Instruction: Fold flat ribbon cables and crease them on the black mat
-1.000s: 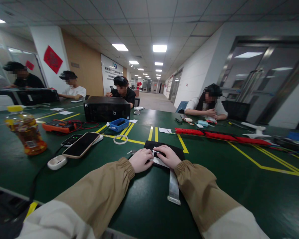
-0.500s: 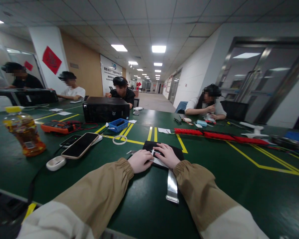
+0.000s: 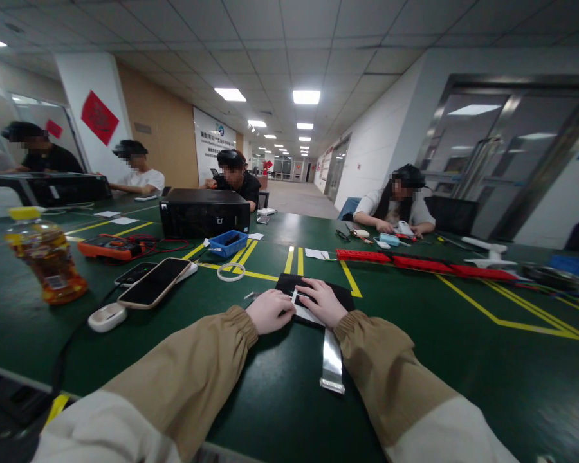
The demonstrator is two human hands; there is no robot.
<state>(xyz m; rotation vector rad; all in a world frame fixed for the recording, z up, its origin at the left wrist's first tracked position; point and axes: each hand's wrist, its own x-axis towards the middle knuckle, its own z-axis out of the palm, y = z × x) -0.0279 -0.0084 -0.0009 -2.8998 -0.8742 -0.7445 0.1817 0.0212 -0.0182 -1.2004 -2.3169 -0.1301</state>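
Hold the white strip [image 3: 307, 314] flat and in sight

It lies on the black pad [image 3: 341, 292], partly covered by your fingers. Your left hand [image 3: 271, 312] curls in at its left end, your right hand [image 3: 322, 302] spreads over it; whether either grips it, I cannot tell. Press lightly and evenly. The silver ribbon [image 3: 332, 357] runs toward you over the green table [image 3: 284, 386], just beside your right sleeve [image 3: 381, 366]: avoid snagging it.
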